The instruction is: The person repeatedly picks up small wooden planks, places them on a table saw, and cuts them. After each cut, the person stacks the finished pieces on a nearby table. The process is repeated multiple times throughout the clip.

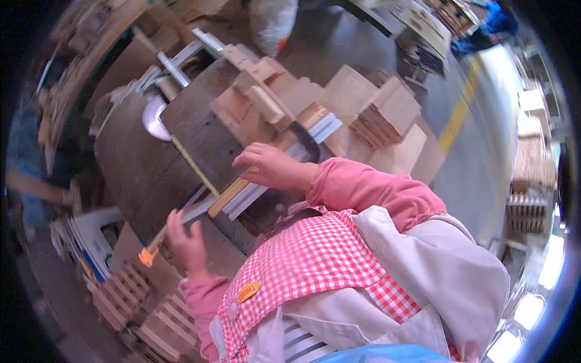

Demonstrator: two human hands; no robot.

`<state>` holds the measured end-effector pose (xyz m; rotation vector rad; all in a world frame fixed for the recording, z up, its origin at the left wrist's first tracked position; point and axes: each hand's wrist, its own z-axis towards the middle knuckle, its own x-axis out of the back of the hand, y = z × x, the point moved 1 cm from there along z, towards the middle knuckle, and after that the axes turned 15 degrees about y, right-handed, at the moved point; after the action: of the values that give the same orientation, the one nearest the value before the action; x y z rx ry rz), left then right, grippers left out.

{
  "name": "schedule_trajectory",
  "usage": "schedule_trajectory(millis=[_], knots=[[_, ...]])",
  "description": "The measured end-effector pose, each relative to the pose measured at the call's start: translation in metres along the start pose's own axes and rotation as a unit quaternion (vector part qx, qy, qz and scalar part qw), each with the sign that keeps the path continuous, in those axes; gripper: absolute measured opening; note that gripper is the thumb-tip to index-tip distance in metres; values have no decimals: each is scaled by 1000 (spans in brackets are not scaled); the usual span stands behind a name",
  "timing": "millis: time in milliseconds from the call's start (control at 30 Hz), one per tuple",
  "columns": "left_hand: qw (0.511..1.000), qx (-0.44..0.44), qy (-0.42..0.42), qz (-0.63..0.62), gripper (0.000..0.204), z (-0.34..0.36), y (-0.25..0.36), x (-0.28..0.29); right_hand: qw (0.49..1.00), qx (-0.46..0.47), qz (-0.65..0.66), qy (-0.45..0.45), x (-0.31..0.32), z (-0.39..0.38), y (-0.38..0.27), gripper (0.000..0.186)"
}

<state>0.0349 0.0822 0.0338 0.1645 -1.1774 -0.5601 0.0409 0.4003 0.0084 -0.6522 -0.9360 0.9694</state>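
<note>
- The right hand (269,166) lies flat, fingers spread, on a wood strip (239,190).
- The left hand (186,241) is closed around a thin stick (156,241) with an orange end.
- Wood blocks (266,100) sit piled on the dark table (139,163).

Sleeves: pink long sleeves with ribbed cuffs, one to each bare hand, left hand (186,241) and right hand (270,166).
Apron: red-and-white checked bib, small yellow oval badge.
Jacket: cream-white fabric vest.

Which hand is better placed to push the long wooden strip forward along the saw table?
Probably the right hand: it rests on the wooden strip by the metal fence. The left hand is lower down, holding a thin stick with an orange tip.
</note>
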Motion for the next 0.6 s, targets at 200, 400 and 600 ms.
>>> schedule_trajectory(millis=[200, 400, 600], knots=[[976, -105, -92, -168, 41, 19, 87, -109, 966, -141, -119, 181, 110, -71, 7, 11], [975, -145, -86, -145, 36, 3, 94, -139, 762, -312, -175, 539, 278, -179, 88, 19], [973, -164, -86, -137, 37, 2, 95, -140, 676, -495, -216, 501, 335, -221, 139, 46]])
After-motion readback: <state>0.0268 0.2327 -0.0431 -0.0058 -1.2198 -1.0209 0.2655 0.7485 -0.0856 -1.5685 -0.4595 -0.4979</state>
